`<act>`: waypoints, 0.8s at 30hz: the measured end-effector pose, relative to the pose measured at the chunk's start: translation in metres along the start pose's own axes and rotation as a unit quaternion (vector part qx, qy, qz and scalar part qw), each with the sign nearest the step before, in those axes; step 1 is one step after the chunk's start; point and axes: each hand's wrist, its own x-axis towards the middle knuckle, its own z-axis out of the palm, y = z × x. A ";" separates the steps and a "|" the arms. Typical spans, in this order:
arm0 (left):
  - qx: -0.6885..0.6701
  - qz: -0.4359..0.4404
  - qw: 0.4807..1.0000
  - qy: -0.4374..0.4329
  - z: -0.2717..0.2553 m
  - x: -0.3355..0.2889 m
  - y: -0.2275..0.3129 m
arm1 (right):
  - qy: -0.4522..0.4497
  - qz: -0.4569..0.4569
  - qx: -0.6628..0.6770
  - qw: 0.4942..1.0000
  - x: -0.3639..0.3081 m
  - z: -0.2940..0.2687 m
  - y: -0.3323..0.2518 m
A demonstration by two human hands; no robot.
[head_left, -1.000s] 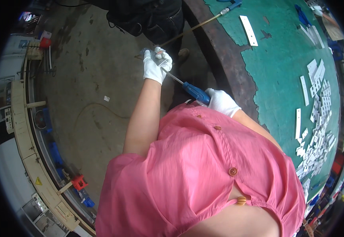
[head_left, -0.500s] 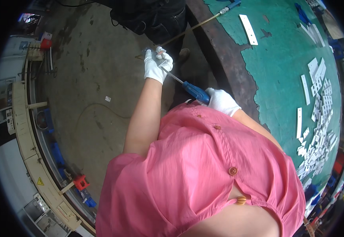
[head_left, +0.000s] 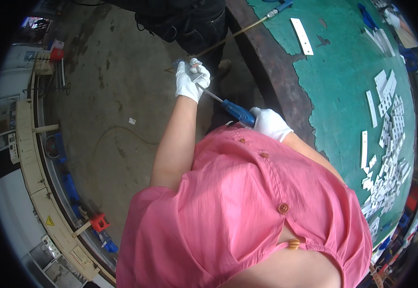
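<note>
My left hand [head_left: 188, 86], in a white glove, is held out over the floor in front of me. Its thumb and curled fingers hold a small, clear-looking piece [head_left: 177, 63], mostly hidden by the glove. My right hand [head_left: 270, 126], gloved too, is closed round the back end of a blue-handled tool [head_left: 238, 113] close to my pink shirt. A thin metal shaft [head_left: 212, 94] runs from that handle to the left palm, where its tip meets or lies beside the held piece; I cannot tell which.
A green-topped table [head_left: 334, 91] with a worn dark edge stands at the right. Many white perforated strips [head_left: 387, 163] are piled there, one strip [head_left: 301, 36] apart. A hose [head_left: 242, 30] with a blue end crosses the table edge. A person's dark trousers [head_left: 190, 29] are straight ahead.
Both of my hands and the blue-handled tool stay nearly in place. At the far right, another person's gloved hand has come further into view beyond the table.
</note>
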 end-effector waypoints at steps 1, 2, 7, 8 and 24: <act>0.007 0.005 1.000 0.001 0.001 -0.001 0.000 | 0.000 0.003 0.001 1.000 0.000 0.000 0.000; 0.006 0.006 1.000 0.001 -0.002 0.001 0.002 | -0.001 0.005 0.001 1.000 -0.001 0.000 0.000; -0.008 -0.044 0.997 -0.059 -0.010 0.000 0.009 | 0.017 0.007 -0.002 1.000 0.000 0.001 0.003; -0.008 -0.044 0.997 -0.059 -0.010 -0.001 0.009 | 0.020 0.013 0.000 1.000 0.001 0.001 0.004; 0.043 -0.010 0.998 -0.042 -0.019 -0.002 0.013 | 0.013 0.021 -0.014 1.000 0.003 0.002 0.003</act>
